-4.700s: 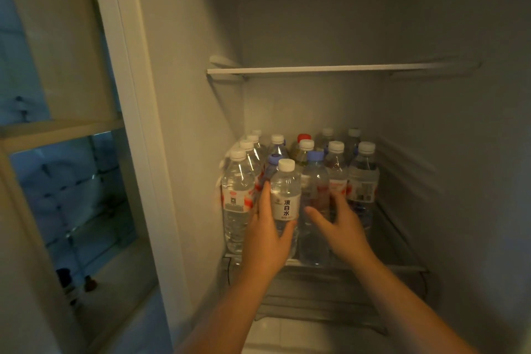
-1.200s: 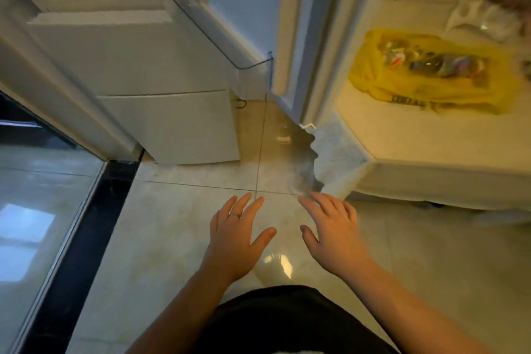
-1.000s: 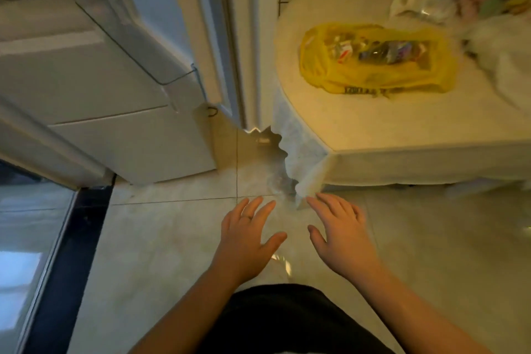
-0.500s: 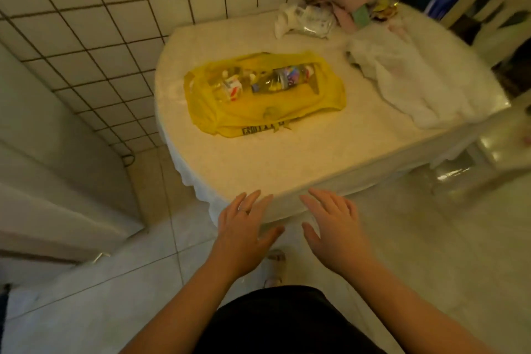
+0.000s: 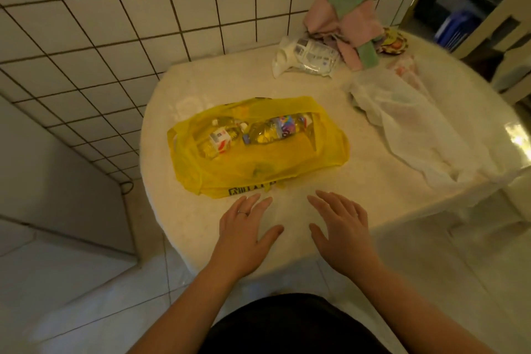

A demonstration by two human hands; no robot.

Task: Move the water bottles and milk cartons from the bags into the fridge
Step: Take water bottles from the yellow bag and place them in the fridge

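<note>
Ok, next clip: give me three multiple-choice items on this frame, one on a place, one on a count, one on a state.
1. Where does the yellow bag lie?
A) on the floor
B) inside the fridge
C) on the table, to the left of the white bag

2. How many bottles show through its opening?
A) one
B) two
C) five

3. The left hand and right hand are:
A) both open, holding nothing
B) both gripping bottles
C) pulling the bag's handles

Answers:
1 C: the bag lies flat on the tabletop, with the white bag to its right.
2 B: one with a red-and-white label and one with a colourful label lie in it.
3 A: the fingers are spread over the table edge, short of the bag.
</note>
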